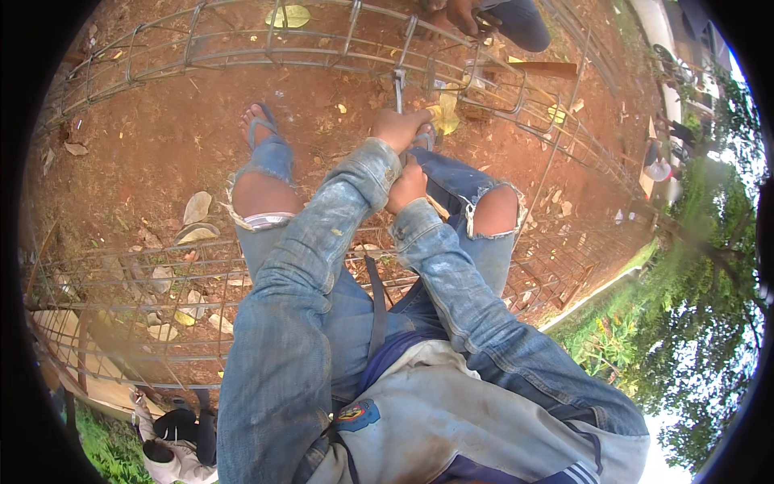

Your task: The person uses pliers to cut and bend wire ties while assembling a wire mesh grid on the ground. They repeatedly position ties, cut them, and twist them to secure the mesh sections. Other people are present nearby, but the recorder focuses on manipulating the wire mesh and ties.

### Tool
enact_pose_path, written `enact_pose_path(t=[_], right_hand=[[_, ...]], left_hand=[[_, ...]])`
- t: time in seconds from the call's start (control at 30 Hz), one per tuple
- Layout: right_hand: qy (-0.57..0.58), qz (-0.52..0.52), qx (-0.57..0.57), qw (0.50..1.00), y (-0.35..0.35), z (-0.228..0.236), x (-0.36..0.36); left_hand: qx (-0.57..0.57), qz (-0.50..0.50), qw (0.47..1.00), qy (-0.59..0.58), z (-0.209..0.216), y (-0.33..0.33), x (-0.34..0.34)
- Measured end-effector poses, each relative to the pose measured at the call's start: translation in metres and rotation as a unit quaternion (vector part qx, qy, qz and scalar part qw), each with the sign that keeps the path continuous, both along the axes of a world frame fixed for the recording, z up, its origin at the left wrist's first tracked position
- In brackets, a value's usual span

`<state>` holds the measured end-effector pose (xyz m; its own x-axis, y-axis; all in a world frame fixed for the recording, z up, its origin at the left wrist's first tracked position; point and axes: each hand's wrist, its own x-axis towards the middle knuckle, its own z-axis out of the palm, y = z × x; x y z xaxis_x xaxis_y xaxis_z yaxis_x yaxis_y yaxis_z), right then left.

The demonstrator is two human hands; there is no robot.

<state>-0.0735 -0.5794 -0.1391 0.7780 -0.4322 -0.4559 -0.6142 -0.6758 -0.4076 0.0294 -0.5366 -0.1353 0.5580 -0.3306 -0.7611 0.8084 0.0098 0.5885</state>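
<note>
My left hand (398,129) is wrapped round a long grey metal bar tool (398,95), just below its exposed upper part. Closer to my body, my right hand (408,187) is closed round the lower part of the same tool, most of which the fingers hide. The tool's head meets a rebar cage (352,32) of long steel rods and bent stirrups, which runs across the ground in front of me. Whether the head grips a stirrup or only touches it I cannot tell.
Another person's hand (463,14) is at the cage's far side. A second rebar framework (161,282) lies beneath and behind my legs. Dry leaves (197,208) litter the red soil around my sandalled feet. More people are at the lower left and far right.
</note>
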Motion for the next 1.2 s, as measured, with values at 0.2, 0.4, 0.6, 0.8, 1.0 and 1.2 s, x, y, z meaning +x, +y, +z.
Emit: enact_pose_path(t=[0.2,0.4,0.6,0.8,1.0,1.2], right_hand=[[0.049,-0.242,0.643,0.725,-0.023,0.028,0.009],[0.044,-0.272,0.851,0.447,-0.033,-0.014,-0.017],[-0.077,0.018,0.394,0.916,-0.025,-0.004,-0.006],[-0.031,-0.148,0.344,0.926,0.008,-0.011,0.001],[0.040,-0.213,0.840,0.498,-0.042,-0.012,-0.013],[0.113,-0.103,0.730,0.666,-0.042,0.001,-0.005]], left_hand=[[-0.272,0.050,0.938,0.208,-0.007,0.027,0.011],[-0.228,0.058,0.960,0.154,-0.018,0.009,0.007],[-0.054,0.021,0.998,0.025,-0.028,0.004,0.005],[0.006,-0.061,0.997,-0.039,-0.044,0.017,0.011],[-0.226,-0.045,0.971,0.063,-0.023,0.041,0.012],[-0.165,-0.084,0.979,0.086,-0.024,0.020,0.003]])
